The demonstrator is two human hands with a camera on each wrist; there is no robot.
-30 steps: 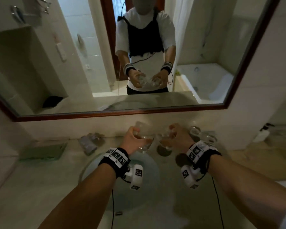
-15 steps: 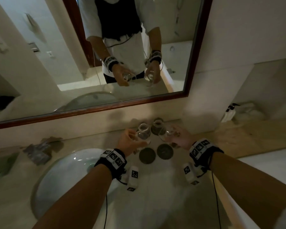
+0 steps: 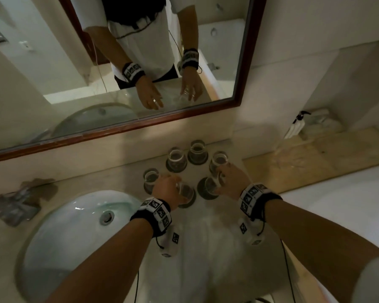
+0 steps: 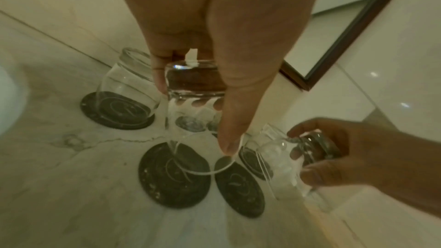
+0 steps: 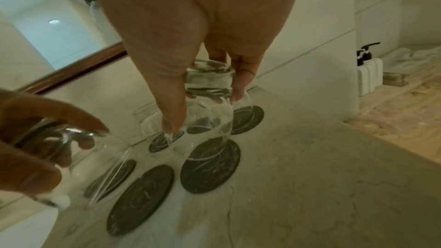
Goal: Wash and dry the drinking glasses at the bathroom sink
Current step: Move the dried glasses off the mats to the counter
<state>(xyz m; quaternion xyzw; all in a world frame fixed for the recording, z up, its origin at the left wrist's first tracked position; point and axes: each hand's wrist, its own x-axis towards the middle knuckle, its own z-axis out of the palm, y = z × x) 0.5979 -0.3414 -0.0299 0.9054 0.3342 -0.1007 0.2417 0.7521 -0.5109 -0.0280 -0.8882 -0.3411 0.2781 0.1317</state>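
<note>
Left hand (image 4: 214, 48) — clear glass (image 4: 198, 120) being gripped upside down by base, fingers curled round it, mouth hovering just above dark coaster (image 4: 174, 174). Right hand (image 5: 190, 35) — second glass (image 5: 205, 129) being pinched likewise, mouth-down over right coaster (image 5: 210, 167). Other glasses (image 3: 176, 159) being kept inverted on coasters farther back on marble counter (image 3: 206, 248), right of sink (image 3: 70, 232).

Sink (image 3: 59, 226) left on the counter (image 3: 206, 248), coasters (image 3: 201, 158) with glasses (image 3: 176, 157) right of it before the mirror (image 3: 239, 101), pump bottles (image 3: 294, 127) far right, hand-held glasses above the near coasters.
</note>
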